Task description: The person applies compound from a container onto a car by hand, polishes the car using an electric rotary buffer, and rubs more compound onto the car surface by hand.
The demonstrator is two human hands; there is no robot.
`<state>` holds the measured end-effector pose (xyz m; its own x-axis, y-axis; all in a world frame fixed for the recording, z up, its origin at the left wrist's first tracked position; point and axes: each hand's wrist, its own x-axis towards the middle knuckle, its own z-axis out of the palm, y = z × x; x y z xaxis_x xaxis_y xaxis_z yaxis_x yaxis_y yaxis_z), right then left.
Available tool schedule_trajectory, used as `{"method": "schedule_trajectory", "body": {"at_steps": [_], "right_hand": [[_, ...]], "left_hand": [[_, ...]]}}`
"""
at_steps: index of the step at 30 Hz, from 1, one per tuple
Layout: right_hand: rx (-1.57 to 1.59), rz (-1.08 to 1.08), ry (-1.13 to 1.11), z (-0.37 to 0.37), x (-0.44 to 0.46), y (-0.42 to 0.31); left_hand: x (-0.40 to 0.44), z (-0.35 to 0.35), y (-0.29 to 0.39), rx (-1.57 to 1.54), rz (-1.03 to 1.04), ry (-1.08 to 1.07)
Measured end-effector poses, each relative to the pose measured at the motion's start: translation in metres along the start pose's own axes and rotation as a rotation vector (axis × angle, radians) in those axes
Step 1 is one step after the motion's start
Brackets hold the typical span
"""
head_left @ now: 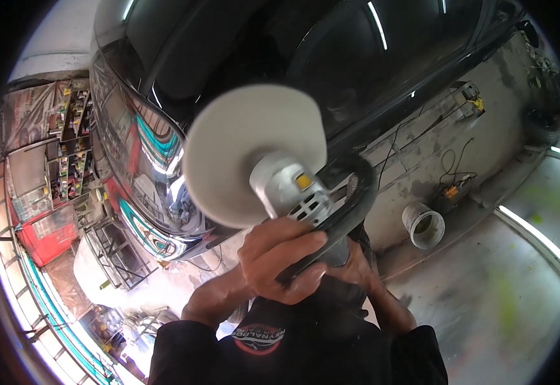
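Observation:
A polisher (283,183) with a silver head and a large off-white round pad (222,154) is held in front of a glossy black car (241,38). My left hand (283,256) is closed around the polisher's black loop handle (363,183). Behind it, my right hand (354,263) grips the dark body of the tool, its fingers partly hidden. The pad's back faces me and its edge looks slightly smeared. Whether its far face touches the car's panel, I cannot tell.
A whitish bucket (425,226) lies tipped on the floor at right, near an orange item with a dark cord (452,191). Shelves (75,138) with small items stand at left, beside a metal frame (123,256). A glass-like panel (511,256) is at lower right.

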<state>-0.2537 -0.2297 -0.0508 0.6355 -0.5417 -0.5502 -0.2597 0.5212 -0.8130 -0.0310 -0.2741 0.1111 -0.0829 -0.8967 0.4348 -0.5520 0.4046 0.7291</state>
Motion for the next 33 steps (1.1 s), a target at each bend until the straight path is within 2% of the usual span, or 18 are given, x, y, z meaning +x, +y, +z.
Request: {"method": "schedule_trajectory", "body": {"at_steps": [6,12,17,19,22,25,31,33], "right_hand": [[-0.051,0.081,-0.09,0.015,-0.01,0.028],[-0.084,-0.027,-0.02,0.001,0.003,-0.005],[0.045,-0.115,0.031,-0.019,0.023,-0.045],[0.057,-0.207,0.067,-0.022,0.032,-0.056],[0.002,-0.214,0.091,-0.019,0.036,-0.049],[-0.084,-0.182,0.055,-0.015,0.029,-0.019],[-0.076,0.041,-0.072,0.006,0.009,0.037],[-0.067,0.057,-0.093,0.011,0.007,0.057]], "left_hand": [[-0.047,0.0,0.002,0.041,-0.101,0.009],[0.007,-0.012,0.01,0.017,-0.035,0.002],[0.048,-0.01,0.012,-0.024,-0.055,0.069],[0.063,-0.003,-0.001,-0.064,0.06,0.181],[0.058,-0.003,-0.003,-0.08,0.092,0.212],[0.026,0.0,-0.004,-0.054,0.065,0.148],[-0.048,0.005,-0.017,-0.07,-0.017,-0.007],[-0.075,0.01,-0.02,-0.056,-0.066,-0.016]]}}
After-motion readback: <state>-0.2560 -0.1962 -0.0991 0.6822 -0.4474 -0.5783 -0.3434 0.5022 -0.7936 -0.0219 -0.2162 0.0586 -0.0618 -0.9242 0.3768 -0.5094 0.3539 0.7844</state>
